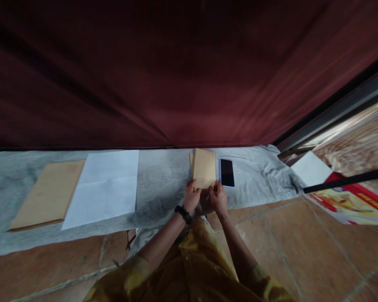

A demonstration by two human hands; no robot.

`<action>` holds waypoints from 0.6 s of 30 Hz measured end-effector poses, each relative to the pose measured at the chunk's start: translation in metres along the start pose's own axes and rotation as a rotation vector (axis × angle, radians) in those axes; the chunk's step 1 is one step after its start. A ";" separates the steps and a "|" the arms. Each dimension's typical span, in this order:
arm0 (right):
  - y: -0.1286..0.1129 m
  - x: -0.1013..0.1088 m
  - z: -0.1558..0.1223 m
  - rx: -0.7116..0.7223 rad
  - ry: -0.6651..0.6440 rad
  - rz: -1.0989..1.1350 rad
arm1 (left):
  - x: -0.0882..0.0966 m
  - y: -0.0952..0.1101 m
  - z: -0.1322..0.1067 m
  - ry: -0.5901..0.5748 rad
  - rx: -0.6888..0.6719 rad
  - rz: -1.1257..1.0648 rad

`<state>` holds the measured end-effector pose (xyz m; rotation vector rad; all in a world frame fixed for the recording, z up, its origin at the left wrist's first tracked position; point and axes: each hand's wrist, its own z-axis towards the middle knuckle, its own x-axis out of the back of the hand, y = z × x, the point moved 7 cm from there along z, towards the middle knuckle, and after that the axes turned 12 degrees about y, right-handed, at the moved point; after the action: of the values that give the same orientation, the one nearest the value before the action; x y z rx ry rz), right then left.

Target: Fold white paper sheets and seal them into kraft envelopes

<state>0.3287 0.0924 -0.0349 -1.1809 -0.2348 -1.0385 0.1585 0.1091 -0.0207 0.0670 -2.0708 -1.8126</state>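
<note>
A small brown paper envelope (204,168) lies on the grey cloth in front of me, with the edge of another brown sheet or layer showing along its left side. My left hand (192,197), with a black band on the wrist, grips its lower left corner between thumb and fingers. At the lower right corner, my right hand (218,196) is closed in a pinch on the envelope's bottom edge. A dark-screened phone (227,173) with a pale case lies just right of the envelope, close to my right fingers.
Large white paper sheets (109,188) partly cover a bigger brown envelope (50,193) at the left of the grey cloth (164,180). A dark red curtain (189,92) rises behind. On the right are a dark bar (349,180), a white piece (311,167) and a red-yellow printed package (349,203).
</note>
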 end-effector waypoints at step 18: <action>0.010 0.004 -0.002 -0.100 0.035 0.096 | -0.002 -0.007 -0.028 -0.029 -0.054 0.072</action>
<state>0.3380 0.0885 -0.0398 -1.2503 -0.0984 -0.9949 0.1682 0.0822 -0.0254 -0.0481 -2.0152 -1.8353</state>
